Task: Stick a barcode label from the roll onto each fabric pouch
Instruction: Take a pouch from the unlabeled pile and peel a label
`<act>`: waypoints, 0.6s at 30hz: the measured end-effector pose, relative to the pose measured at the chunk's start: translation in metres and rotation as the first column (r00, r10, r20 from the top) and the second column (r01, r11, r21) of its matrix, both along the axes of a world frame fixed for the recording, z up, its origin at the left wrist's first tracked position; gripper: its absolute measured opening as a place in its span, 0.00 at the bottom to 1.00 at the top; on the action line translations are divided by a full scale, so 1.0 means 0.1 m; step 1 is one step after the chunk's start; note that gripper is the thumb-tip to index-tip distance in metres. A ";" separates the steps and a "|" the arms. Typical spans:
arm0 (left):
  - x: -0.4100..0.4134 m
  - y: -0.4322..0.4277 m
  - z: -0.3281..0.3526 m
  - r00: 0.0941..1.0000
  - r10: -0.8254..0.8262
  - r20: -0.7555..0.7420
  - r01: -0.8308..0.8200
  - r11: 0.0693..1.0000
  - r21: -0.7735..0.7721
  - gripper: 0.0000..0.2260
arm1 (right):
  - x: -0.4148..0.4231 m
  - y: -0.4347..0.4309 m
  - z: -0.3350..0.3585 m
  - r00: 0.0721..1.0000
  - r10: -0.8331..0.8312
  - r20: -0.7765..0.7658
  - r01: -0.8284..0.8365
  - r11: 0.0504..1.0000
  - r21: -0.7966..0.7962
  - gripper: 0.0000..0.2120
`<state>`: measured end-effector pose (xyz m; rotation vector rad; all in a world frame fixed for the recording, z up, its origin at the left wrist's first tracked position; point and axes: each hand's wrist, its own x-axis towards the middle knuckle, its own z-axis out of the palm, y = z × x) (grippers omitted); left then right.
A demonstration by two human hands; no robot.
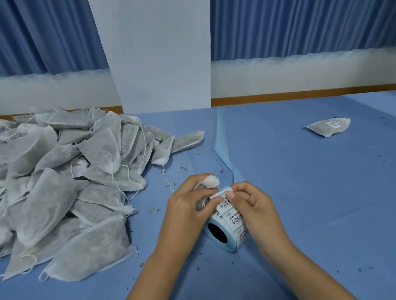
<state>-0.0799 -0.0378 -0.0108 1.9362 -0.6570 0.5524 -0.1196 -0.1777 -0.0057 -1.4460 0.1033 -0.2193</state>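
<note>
- Progress: 1 labelled pouch (pixel 329 128) lies alone on the far right of the table (pixel 312 212), well apart from everything else. It is the only finished piece in view, so the task appears to be at an early stage.
- Step in hand: the left hand (pixel 188 203) curls round the held pouch (pixel 211 181), whose white gathered end pokes out above the knuckles. The right hand (pixel 253 206) pinches the edge of a label (pixel 222 191) between thumb and forefinger, just above the label roll (pixel 229 229). The 2 hands are close together over the roll. Whether the label is fully free of its backing cannot be told.
- Position of the roll: near centre of the table, lying on its side with its dark core facing near-left, partly covered by both hands.
- Remaining: the pile of pouches (pixel 55 181) on the left shows no labels on any visible face, so nearly all the work appears still to do.
- Count: 1 roll; 1 labelled pouch; 1 held pouch; 2 hands; the pile overlaps too heavily for an exact count, but holds well over 20.
- Dark flecks (pixel 182 168) are scattered over the blue table surface.
</note>
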 end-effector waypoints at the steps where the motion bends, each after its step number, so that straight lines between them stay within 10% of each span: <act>1: 0.00 0.00 0.00 1.000 -0.002 -0.006 0.002 1.000 -0.004 0.06 | 0.00 0.00 0.00 1.000 0.004 0.002 -0.004 1.000 0.011 0.06; 11: -0.01 0.03 0.06 0.959 -0.062 -0.278 0.011 0.984 -0.179 0.13 | 0.02 0.01 -0.04 0.995 -0.008 0.104 0.024 0.987 -0.157 0.07; 18: 0.09 0.21 0.16 0.894 0.196 -0.403 -0.393 0.775 -0.494 0.14 | 0.05 -0.15 0.00 0.980 0.132 -0.150 -0.173 0.935 -0.310 0.08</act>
